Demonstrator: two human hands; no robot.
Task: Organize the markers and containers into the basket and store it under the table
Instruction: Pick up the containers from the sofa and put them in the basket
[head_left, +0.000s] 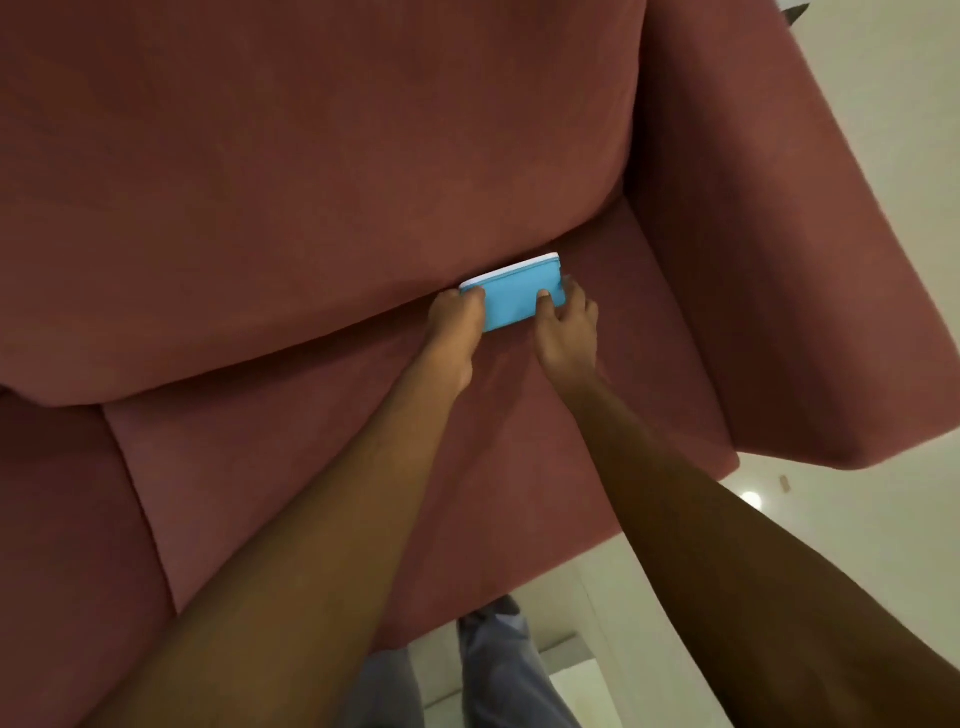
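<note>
A flat blue container (511, 296) with a white rim lies on the pink sofa seat, right at the crease below the back cushion. My left hand (453, 332) grips its left end with the fingers curled over the corner. My right hand (566, 325) holds its right end, thumb on the blue face and fingers wrapped behind the edge. Both arms reach forward from the bottom of the view. No markers and no basket are in sight.
The pink sofa (311, 208) fills most of the view, with its armrest (779, 260) on the right. A pale tiled floor (857, 545) shows at the right and bottom. My legs in grey trousers (498, 670) stand at the bottom centre.
</note>
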